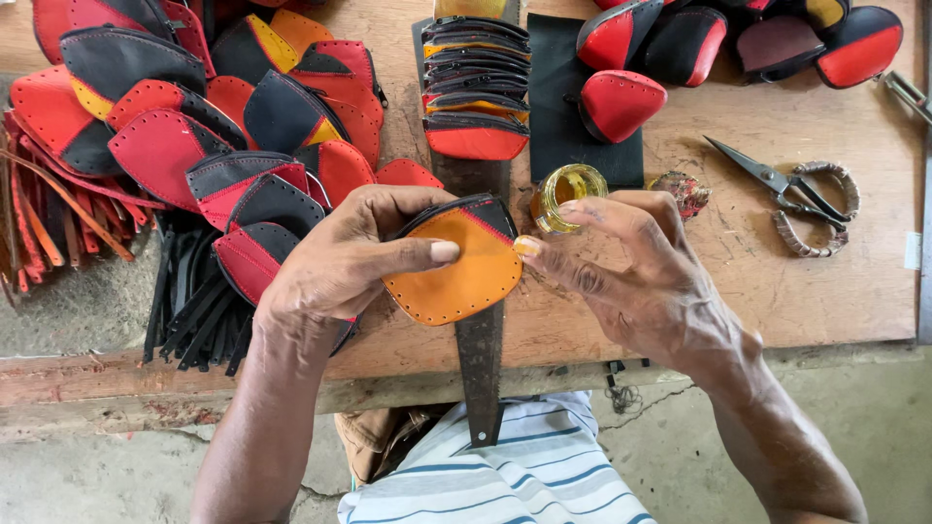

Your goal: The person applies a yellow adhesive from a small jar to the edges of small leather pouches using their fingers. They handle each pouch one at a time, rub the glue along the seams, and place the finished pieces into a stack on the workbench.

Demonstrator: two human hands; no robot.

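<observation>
Orange leather piece (454, 274) w/ the black trim and stitch holes round the edge is sitting in my left hand (340, 262), held just above the front edge of the wooden surface (777, 281), right over the metal strip (480, 359) that sticks out toward me. Left fingers are wrapped round the black end, thumb pressed flat across the orange face, so it's pinned, not flapping. Right hand (641, 281) is close beside it, fingertips bunched together w/ a yellowish dab on the thumb tip touching the piece's right edge. Nothing else pinched in there afaict.

IMO the trick here: keep the dab thin and run it along the edge only, inside the hole line, otherwise it clogs the holes. Keep the left thumb clear of the wet bit and hold the piece flat so nothing runs.

Little glass jar (566, 189) of amber stuff is open just behind my right fingers, so easy to re-dip but also easy to knock, careful w/ that. Scissors (777, 184) and a braided bracelet thing (825, 209) are further right, well apart. Stack of finished black/red pieces (476, 92) straight behind, big heap of red and black ones (194, 126) to the left w/ loose leather strips (194, 311) hanging off the edge, more red ones (621, 102) top right.
</observation>
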